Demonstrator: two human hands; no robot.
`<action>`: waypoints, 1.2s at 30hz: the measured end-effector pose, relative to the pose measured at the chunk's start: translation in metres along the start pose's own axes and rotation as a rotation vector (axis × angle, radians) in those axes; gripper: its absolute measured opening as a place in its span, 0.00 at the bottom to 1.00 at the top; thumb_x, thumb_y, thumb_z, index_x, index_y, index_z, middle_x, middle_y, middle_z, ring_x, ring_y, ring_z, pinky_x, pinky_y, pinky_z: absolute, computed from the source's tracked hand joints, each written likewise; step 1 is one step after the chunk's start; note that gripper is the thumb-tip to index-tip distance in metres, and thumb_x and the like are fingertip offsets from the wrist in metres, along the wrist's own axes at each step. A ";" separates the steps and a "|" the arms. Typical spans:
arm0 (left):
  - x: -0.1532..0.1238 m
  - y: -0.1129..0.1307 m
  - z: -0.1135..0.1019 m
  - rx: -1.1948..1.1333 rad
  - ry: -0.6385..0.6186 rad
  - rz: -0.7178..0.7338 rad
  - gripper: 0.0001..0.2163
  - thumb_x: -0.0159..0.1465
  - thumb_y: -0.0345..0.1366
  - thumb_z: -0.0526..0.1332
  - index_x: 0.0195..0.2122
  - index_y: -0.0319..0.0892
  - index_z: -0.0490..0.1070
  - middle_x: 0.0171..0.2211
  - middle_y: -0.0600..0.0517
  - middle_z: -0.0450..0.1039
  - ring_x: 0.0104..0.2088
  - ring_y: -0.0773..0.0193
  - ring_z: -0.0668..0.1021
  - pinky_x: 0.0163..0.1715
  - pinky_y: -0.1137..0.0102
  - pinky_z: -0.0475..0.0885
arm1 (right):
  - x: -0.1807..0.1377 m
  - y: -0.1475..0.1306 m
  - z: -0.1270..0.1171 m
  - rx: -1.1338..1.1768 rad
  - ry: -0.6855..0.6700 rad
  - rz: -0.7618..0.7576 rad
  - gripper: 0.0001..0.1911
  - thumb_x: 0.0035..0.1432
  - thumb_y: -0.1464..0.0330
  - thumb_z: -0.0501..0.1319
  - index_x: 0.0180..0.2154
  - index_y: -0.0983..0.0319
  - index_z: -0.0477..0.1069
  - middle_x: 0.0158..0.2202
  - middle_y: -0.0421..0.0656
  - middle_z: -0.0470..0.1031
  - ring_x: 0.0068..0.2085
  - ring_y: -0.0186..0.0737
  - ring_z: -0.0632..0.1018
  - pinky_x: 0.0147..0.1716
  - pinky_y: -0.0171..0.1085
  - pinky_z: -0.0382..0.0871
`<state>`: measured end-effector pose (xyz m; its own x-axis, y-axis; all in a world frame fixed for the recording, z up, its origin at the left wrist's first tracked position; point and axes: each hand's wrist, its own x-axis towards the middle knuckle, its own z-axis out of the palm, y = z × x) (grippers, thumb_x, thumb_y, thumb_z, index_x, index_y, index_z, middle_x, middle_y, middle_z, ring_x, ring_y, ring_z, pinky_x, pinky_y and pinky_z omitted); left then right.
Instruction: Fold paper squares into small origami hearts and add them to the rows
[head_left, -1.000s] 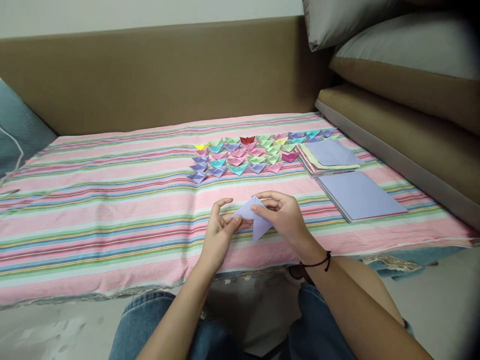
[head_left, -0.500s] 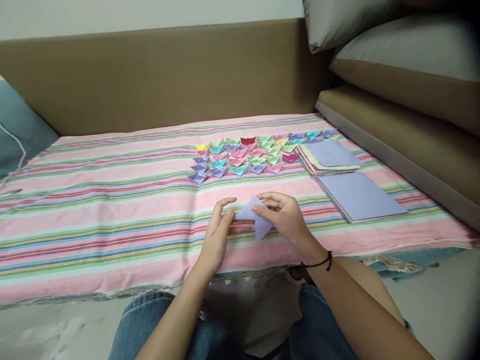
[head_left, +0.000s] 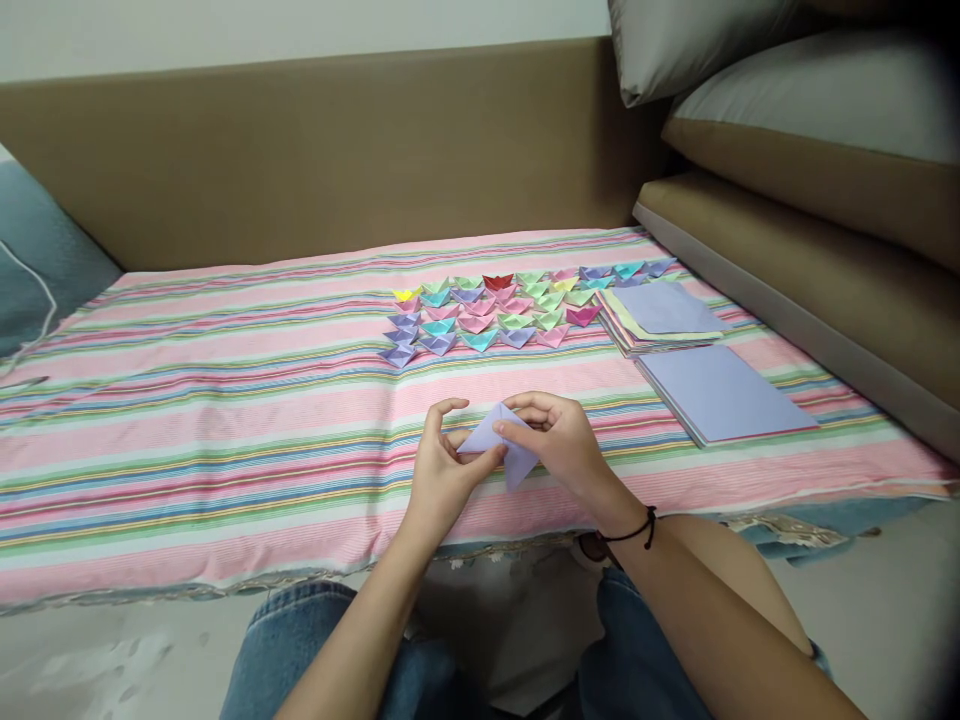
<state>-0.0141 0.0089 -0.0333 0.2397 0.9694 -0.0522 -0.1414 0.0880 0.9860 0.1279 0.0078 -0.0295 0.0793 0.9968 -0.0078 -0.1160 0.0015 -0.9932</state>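
A folded piece of lavender origami paper [head_left: 487, 430] is held up over the near part of the striped cloth. My right hand [head_left: 562, 440] pinches its upper right side, thumb across the front and fingers behind. On the left edge, my left hand [head_left: 450, 460] has its thumb against the lower part of the paper, with some fingers behind it and the index finger raised and curled. One pointed flap of the paper hangs down between the hands. Beyond them, rows of small folded paper boats [head_left: 478, 322] in several colours lie on the cloth.
Right of the boats lies a stack of coloured paper sheets [head_left: 664, 308]. Nearer is a second, squarer stack with a lavender sheet on top [head_left: 727, 392]. Brown and grey cushions [head_left: 810, 250] are piled at the right. The striped cloth [head_left: 187, 430] covers the seat before a brown backrest [head_left: 322, 160].
My left thumb has come down and across onto the lower part of the paper. Both hands and the paper have shifted slightly left and down.
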 end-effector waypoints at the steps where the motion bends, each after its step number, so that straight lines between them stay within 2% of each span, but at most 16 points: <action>1: 0.000 0.000 0.000 -0.012 0.003 -0.011 0.29 0.48 0.34 0.70 0.46 0.44 0.54 0.21 0.57 0.75 0.22 0.65 0.77 0.28 0.70 0.74 | 0.000 0.000 0.000 -0.003 -0.004 -0.005 0.13 0.41 0.66 0.68 0.31 0.64 0.73 0.24 0.42 0.77 0.23 0.36 0.74 0.21 0.32 0.65; 7: 0.001 0.004 0.000 -0.093 0.006 -0.055 0.29 0.47 0.37 0.70 0.46 0.43 0.54 0.22 0.55 0.77 0.26 0.61 0.80 0.33 0.67 0.75 | 0.005 0.002 -0.006 -0.019 0.009 -0.025 0.15 0.40 0.66 0.69 0.32 0.64 0.73 0.24 0.41 0.77 0.24 0.36 0.74 0.21 0.32 0.65; 15: 0.002 0.012 -0.012 -0.142 -0.180 -0.112 0.21 0.56 0.41 0.64 0.47 0.43 0.60 0.27 0.51 0.77 0.33 0.59 0.80 0.37 0.65 0.73 | 0.008 0.000 -0.013 0.008 0.021 -0.030 0.14 0.39 0.66 0.70 0.31 0.64 0.73 0.25 0.42 0.78 0.25 0.37 0.76 0.24 0.33 0.67; 17: 0.003 0.013 -0.015 -0.126 -0.172 -0.129 0.18 0.58 0.43 0.61 0.46 0.42 0.62 0.28 0.49 0.77 0.32 0.59 0.80 0.35 0.65 0.73 | 0.007 -0.001 -0.014 0.020 0.028 -0.040 0.13 0.40 0.66 0.70 0.31 0.64 0.74 0.25 0.42 0.78 0.26 0.37 0.76 0.24 0.33 0.66; 20: 0.003 0.013 -0.017 -0.099 -0.085 -0.156 0.18 0.60 0.49 0.56 0.43 0.40 0.63 0.25 0.48 0.76 0.25 0.61 0.78 0.25 0.69 0.72 | 0.006 -0.003 -0.013 0.024 0.036 -0.083 0.09 0.45 0.65 0.68 0.30 0.63 0.74 0.25 0.41 0.77 0.25 0.37 0.75 0.23 0.33 0.66; 22: 0.003 0.013 -0.016 -0.125 -0.060 -0.175 0.19 0.60 0.51 0.54 0.43 0.40 0.63 0.23 0.49 0.75 0.22 0.63 0.77 0.22 0.70 0.71 | 0.004 -0.004 -0.011 -0.012 0.035 -0.176 0.06 0.47 0.66 0.67 0.30 0.62 0.74 0.26 0.42 0.77 0.27 0.38 0.76 0.25 0.35 0.69; 25: 0.003 0.014 -0.014 -0.194 -0.073 -0.179 0.19 0.60 0.50 0.56 0.45 0.41 0.63 0.25 0.49 0.75 0.25 0.62 0.78 0.24 0.70 0.72 | 0.001 -0.005 -0.006 -0.206 -0.004 -0.480 0.02 0.48 0.71 0.65 0.28 0.59 0.76 0.31 0.43 0.79 0.38 0.43 0.76 0.39 0.42 0.71; 28: 0.003 0.013 -0.013 -0.181 -0.007 -0.114 0.20 0.55 0.42 0.64 0.45 0.41 0.63 0.23 0.53 0.74 0.25 0.63 0.78 0.28 0.70 0.73 | 0.000 -0.006 -0.004 -0.497 -0.042 -0.780 0.09 0.50 0.75 0.62 0.27 0.55 0.77 0.38 0.41 0.79 0.47 0.47 0.71 0.47 0.47 0.67; 30: 0.004 0.013 -0.015 -0.138 0.082 -0.035 0.23 0.51 0.37 0.67 0.46 0.42 0.61 0.21 0.57 0.73 0.23 0.65 0.78 0.30 0.70 0.73 | 0.000 -0.005 -0.003 -0.606 -0.058 -0.859 0.12 0.53 0.76 0.59 0.29 0.53 0.77 0.43 0.40 0.78 0.51 0.47 0.69 0.48 0.49 0.66; 33: 0.005 0.012 -0.020 -0.048 0.181 0.069 0.23 0.50 0.35 0.68 0.45 0.43 0.60 0.21 0.57 0.74 0.22 0.68 0.77 0.28 0.74 0.71 | 0.002 -0.004 -0.004 -0.549 -0.030 -0.782 0.14 0.57 0.75 0.55 0.38 0.54 0.76 0.51 0.42 0.72 0.54 0.46 0.67 0.52 0.49 0.63; 36: 0.005 0.012 -0.023 0.061 0.152 0.077 0.20 0.51 0.35 0.68 0.43 0.42 0.63 0.19 0.58 0.73 0.22 0.68 0.76 0.24 0.77 0.68 | 0.005 -0.001 -0.005 -0.290 -0.002 -0.460 0.14 0.58 0.69 0.56 0.47 0.57 0.69 0.51 0.47 0.71 0.52 0.45 0.72 0.49 0.46 0.67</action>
<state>-0.0373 0.0198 -0.0251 0.0820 0.9966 0.0050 -0.0944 0.0028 0.9955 0.1335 0.0126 -0.0296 0.0550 0.8985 0.4354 0.2082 0.4162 -0.8851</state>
